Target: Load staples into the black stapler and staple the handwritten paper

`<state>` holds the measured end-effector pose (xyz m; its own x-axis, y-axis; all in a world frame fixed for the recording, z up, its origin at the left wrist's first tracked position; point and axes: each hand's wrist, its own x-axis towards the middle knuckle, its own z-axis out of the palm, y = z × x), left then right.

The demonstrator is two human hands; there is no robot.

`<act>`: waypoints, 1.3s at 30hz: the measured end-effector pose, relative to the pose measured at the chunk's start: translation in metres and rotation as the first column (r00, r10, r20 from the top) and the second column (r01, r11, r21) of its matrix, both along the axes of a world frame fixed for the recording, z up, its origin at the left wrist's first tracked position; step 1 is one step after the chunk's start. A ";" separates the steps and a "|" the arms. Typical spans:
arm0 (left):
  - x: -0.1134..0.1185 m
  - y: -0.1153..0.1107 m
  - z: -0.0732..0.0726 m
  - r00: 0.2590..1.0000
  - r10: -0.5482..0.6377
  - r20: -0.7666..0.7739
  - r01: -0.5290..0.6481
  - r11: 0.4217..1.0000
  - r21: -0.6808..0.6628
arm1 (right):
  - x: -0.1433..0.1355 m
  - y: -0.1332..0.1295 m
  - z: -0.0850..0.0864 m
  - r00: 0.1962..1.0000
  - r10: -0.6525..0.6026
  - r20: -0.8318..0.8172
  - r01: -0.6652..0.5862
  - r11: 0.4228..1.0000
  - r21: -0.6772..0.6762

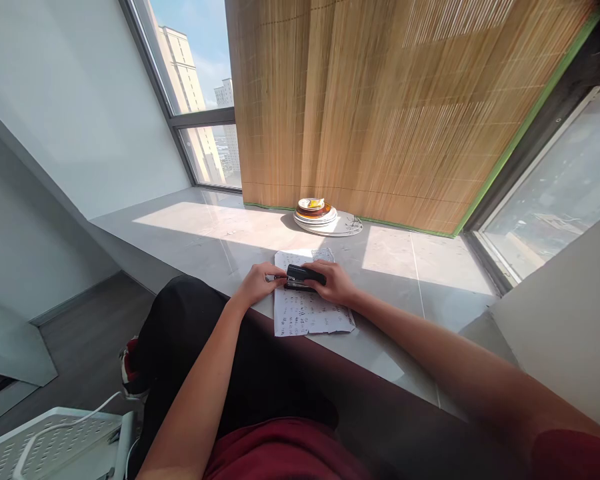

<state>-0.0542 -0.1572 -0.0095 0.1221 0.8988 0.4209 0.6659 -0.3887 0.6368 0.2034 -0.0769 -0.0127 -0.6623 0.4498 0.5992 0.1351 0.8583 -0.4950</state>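
Observation:
A black stapler (303,275) lies on a sheet of paper with handwriting (307,313) on the grey stone ledge (205,233). My right hand (336,283) is wrapped over the stapler's right end and holds it down. My left hand (260,281) is at the stapler's left end, its fingertips pinching at the stapler's mouth, where a thin metal part shows. A second sheet (304,256) pokes out from under the first, just beyond the stapler.
A stack of plates (316,215) with a small bowl on top stands on a large white plate (347,227) by the bamboo blind (390,113). Windows lie left and right. A white perforated stand (50,443) with a cable is at lower left.

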 end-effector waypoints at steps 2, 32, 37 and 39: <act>0.000 -0.001 0.002 0.999 -0.003 0.038 0.001 0.999 0.049 | 0.001 0.005 0.001 0.999 0.000 -0.049 -0.003 0.999 -0.046; 0.008 0.001 0.004 0.991 -0.048 0.123 0.024 0.982 0.189 | -0.009 -0.009 0.010 0.969 0.092 -0.228 -0.151 0.955 -0.257; 0.010 -0.002 0.004 0.995 0.017 0.098 -0.039 0.971 0.234 | 0.001 0.009 0.018 0.972 0.107 -0.209 -0.167 0.940 -0.296; 0.013 -0.003 0.005 0.995 0.071 0.067 -0.086 0.964 0.253 | 0.011 0.027 0.022 0.978 0.067 -0.199 -0.127 0.942 -0.309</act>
<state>-0.0415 -0.1600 -0.0046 0.0252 0.7662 0.6421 0.6664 -0.4916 0.5606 0.2148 -0.0503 0.0097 -0.6050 0.5760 0.5498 -0.0596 0.6557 -0.7526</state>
